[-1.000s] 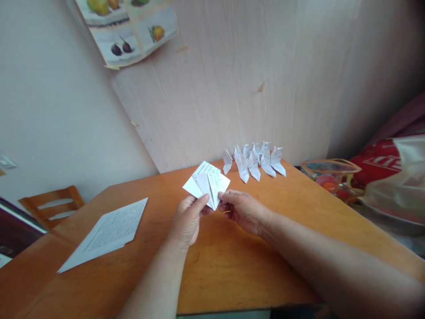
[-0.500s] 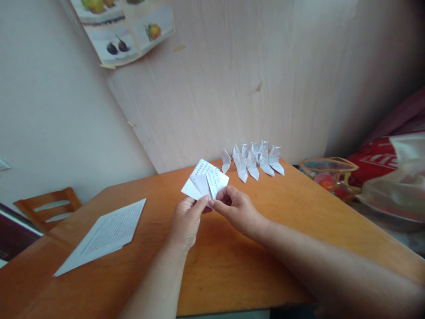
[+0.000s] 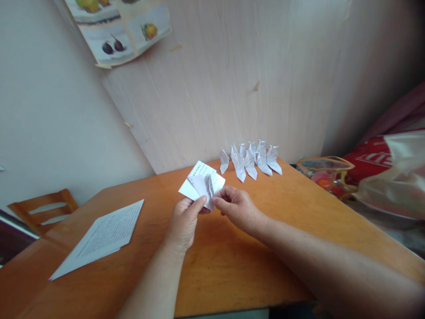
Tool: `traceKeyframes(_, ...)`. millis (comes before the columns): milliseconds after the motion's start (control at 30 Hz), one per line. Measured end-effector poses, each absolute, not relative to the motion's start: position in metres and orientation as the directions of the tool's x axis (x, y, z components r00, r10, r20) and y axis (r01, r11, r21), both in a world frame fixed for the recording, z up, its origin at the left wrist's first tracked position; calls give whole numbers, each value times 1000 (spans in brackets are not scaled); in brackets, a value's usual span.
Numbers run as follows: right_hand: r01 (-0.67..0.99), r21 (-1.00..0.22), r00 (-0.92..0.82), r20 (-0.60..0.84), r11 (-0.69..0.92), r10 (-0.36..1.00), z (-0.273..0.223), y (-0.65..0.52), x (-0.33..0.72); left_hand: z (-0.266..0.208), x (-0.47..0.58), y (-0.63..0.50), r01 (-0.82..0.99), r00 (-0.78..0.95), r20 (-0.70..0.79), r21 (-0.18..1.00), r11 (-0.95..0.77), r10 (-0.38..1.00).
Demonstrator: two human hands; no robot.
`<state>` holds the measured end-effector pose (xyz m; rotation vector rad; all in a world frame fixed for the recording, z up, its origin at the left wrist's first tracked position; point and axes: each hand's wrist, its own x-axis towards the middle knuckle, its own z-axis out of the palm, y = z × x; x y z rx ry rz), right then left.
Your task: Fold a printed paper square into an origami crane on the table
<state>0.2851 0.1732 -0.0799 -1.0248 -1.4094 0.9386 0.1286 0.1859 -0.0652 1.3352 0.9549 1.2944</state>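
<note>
A folded sheet of printed paper (image 3: 199, 182) is held above the table between both hands, with white flaps and printed flaps showing. My left hand (image 3: 186, 217) pinches its lower left part, thumb on top and fingers beneath. My right hand (image 3: 237, 206) grips the lower right edge between thumb and bent fingers, where a narrow printed flap stands partly raised. Behind the hands, several folded paper birds (image 3: 249, 166) stand grouped on the table near the wall. The fingertips under the paper are hidden.
The wooden table (image 3: 212, 274) meets a pale wall panel (image 3: 226, 88). Printed sheets (image 3: 102, 235) lie stacked at the left, with a wooden chair (image 3: 46, 206) beyond. At the right are a clear bag with an orange rim (image 3: 325, 163) and a red bag (image 3: 368, 155).
The right-hand flap of the folded paper has lifted and opened somewhat, showing more white beneath it. My right thumb has shifted slightly along the edge. The whole view has moved a little.
</note>
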Motion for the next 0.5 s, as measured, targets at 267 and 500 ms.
traceKeyframes(267,28,-957,-33,288,289,957,-77,171,285,-66,128,186,-91,112,197,978,-187,974)
traceKeyframes(500,-182,-973,-81,157,140,984,-71,168,285,-68,127,188,-85,129,214,975,-205,968)
